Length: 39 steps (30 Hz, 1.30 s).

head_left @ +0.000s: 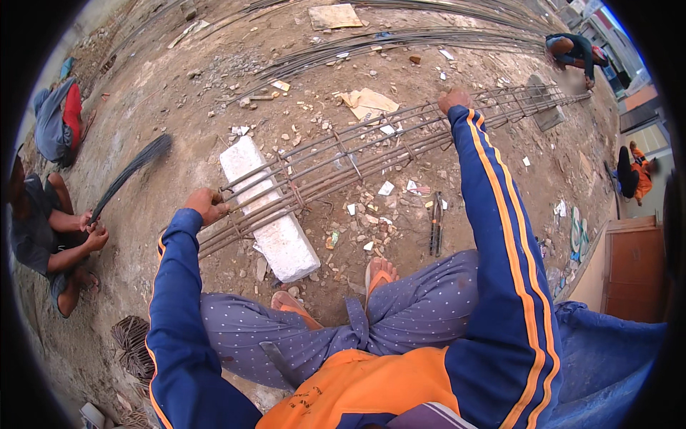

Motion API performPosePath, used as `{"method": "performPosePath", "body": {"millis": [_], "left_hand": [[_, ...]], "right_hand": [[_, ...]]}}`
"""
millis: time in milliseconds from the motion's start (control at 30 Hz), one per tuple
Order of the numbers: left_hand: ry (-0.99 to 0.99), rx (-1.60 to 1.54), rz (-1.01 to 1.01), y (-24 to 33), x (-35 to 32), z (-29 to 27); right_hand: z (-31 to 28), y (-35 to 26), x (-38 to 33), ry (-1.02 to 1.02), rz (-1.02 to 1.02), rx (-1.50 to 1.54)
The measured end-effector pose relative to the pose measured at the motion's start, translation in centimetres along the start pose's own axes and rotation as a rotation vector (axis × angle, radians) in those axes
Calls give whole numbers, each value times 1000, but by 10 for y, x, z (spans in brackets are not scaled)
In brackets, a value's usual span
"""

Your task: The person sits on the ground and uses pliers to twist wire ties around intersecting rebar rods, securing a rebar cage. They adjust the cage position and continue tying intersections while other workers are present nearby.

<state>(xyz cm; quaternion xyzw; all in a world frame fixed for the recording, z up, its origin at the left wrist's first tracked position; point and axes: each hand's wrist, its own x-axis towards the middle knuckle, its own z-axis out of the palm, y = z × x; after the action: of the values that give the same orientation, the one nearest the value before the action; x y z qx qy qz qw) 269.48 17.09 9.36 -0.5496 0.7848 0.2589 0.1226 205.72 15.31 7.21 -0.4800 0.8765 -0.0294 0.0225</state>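
Observation:
A long rebar cage (297, 198) of thin steel bars with square stirrups stretches from near left to far right before me. My left hand (206, 206) is closed around an upper bar at the near end. Farther along, with the arm stretched out, my right hand (455, 100) is closed on the top bar. Beneath the near end, a whitish oblong block (289, 247) props the cage off the dirt. Dark long-handled pincers (436, 225) lie on the ground between the cage and my right knee.
At left a squatting person (43, 222) holds a bundle of black wire (132, 171). Another person (579, 53) crouches at the cage's far end. Loose rebar (400, 43) lies across the back. Rubble and paper scraps litter the dirt; a blue tarp (607, 350) is at right.

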Motion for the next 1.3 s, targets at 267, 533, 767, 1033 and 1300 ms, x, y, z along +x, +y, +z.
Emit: {"method": "performPosePath", "body": {"millis": [267,533,767,1033,1300], "left_hand": [[-8,-81,40,7,-1,2],[0,-47,-3,0,-12,0],[102,-302,-49,-48,-22,-2],[249,-139,-319,-140,-83,28],[250,-175,-416,-159,-102,25]], "right_hand": [[22,1,-2,70,158,104],[31,-31,-3,8,31,136],[12,29,0,67,54,100],[30,143,-4,247,273,61],[140,187,54,110,537,387]]}}
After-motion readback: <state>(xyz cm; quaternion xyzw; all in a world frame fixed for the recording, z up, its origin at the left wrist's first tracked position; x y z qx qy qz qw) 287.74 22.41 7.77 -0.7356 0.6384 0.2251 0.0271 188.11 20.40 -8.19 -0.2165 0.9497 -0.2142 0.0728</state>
